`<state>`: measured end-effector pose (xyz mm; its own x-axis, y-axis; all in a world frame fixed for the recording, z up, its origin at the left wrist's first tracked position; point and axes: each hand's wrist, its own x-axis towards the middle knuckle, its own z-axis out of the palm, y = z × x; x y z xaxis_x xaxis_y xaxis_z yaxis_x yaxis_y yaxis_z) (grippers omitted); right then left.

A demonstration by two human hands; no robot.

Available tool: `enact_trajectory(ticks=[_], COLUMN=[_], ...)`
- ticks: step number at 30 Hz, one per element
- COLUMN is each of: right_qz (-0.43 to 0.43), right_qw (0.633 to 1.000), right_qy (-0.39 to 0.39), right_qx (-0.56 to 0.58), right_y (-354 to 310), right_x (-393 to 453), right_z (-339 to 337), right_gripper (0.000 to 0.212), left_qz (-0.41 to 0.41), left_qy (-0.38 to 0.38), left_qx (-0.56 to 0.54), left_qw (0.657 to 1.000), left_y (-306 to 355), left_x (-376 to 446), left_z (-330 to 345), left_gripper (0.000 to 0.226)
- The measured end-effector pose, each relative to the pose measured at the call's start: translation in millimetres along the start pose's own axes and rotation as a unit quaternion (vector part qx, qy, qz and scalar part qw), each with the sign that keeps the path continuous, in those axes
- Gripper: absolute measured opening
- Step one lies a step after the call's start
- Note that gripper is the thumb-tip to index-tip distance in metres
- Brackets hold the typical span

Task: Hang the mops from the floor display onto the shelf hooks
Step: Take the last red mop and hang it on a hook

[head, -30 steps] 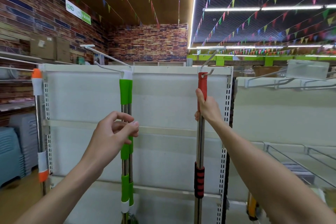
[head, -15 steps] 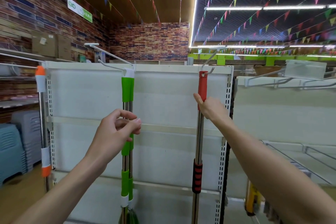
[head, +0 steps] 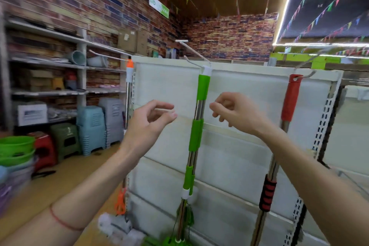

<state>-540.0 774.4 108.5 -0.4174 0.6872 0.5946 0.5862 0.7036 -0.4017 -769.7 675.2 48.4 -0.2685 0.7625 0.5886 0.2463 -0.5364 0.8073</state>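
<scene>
A mop with green grips point(head: 196, 135) hangs from a long white hook point(head: 194, 51) on the white shelf unit point(head: 235, 146). To its right a red-handled mop point(head: 290, 98) with a black and red grip hangs from another hook point(head: 307, 60). At the unit's left edge hangs an orange and white mop point(head: 128, 78). My left hand point(head: 148, 124) hovers left of the green mop, fingers loosely curled, holding nothing. My right hand point(head: 237, 113) floats between the green and red mops, also free of both.
Stacked plastic stools point(head: 99, 124) in grey, blue, green and red stand along the left wall shelving point(head: 60, 62). Green basins point(head: 15, 149) sit at far left. A white mop head point(head: 117, 227) lies by the unit's base. Another shelf unit point(head: 355, 126) adjoins on the right.
My right hand let go of the red mop handle and moved left. My left hand came off the green mop. The view swung to the left.
</scene>
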Motion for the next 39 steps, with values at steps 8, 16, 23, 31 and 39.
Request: enact_trajectory(ticks=[8,16,23,31,39], right_qz=[-0.127,-0.236,-0.274,-0.294,-0.300], right_qw=[0.979,0.929,0.874,0.828,0.802], right_qy=[-0.083,-0.201,-0.283,-0.335,-0.364], right_qx=[0.136,0.203,0.284,0.340,0.366], right_y=[-107.5,-247.9,-347.8,-423.9,-476.6], right_x=[38.3,70.0,92.2,134.6,242.5], right_z=[131.8,299.0,429.1,566.2,736.1], right_gripper=[0.012,0.029,0.051,0.050,0.038], left_qz=[-0.009,-0.043,-0.084,-0.113,-0.136], left_qy=[0.112,0.227,0.323,0.380,0.405], left_qx=[0.113,0.187,0.282,0.342,0.375], left_qw=[0.987,0.955,0.899,0.852,0.822], left_y=[-15.6,-34.9,-62.1,-108.6,-200.1], left_x=[-34.8,-75.5,-114.4,-116.2,-42.8], left_z=[-152.0,-347.1,-479.5,-592.6,-728.5], left_gripper=[0.017,0.017,0.021,0.025,0.026])
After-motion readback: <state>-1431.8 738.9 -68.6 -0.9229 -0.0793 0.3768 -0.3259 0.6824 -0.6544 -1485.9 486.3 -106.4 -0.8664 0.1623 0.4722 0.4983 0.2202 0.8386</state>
